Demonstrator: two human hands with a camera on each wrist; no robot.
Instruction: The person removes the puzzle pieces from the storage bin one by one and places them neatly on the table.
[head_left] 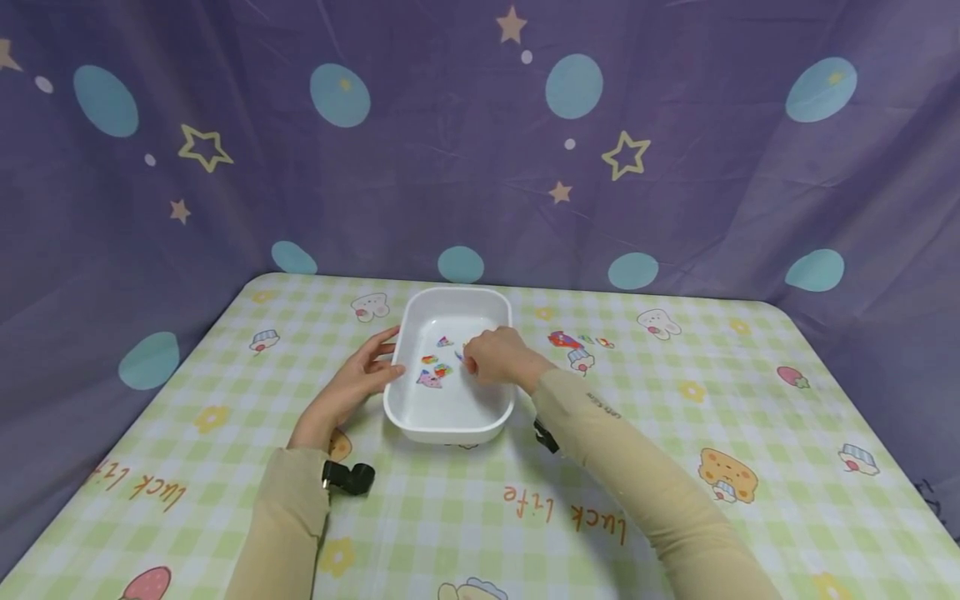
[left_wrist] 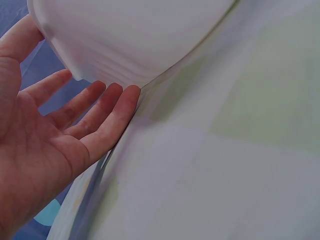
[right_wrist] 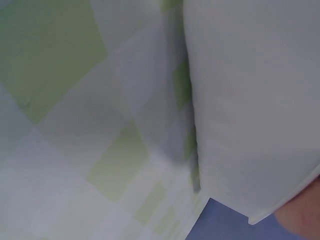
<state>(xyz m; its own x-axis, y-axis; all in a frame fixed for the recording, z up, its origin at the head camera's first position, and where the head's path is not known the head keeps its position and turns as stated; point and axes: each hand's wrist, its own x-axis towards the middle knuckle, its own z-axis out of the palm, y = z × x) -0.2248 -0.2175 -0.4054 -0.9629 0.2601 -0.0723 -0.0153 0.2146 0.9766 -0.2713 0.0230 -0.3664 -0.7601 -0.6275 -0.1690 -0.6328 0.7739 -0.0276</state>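
Observation:
A white rectangular plastic basin (head_left: 450, 417) stands on the table, with several small colourful flat pieces (head_left: 430, 379) lying on its floor. My left hand (head_left: 362, 372) holds the basin's left side, thumb at the rim and fingers along the outer wall. The left wrist view shows those fingers (left_wrist: 102, 107) lightly bent against the basin. Over the basin's right rim reaches my right hand (head_left: 495, 354), fingers curled and pointing down inside. A small bluish piece (head_left: 459, 355) shows at its fingertips, partly hidden. Mostly the basin's outer wall (right_wrist: 255, 110) fills the right wrist view.
Right of the basin lie a red flat piece (head_left: 564, 340) and smaller colourful bits (head_left: 604, 342). A green-checked tablecloth (head_left: 420, 517) with printed cartoons covers the table. Behind it hangs a purple curtain (head_left: 465, 192) with stars and dots.

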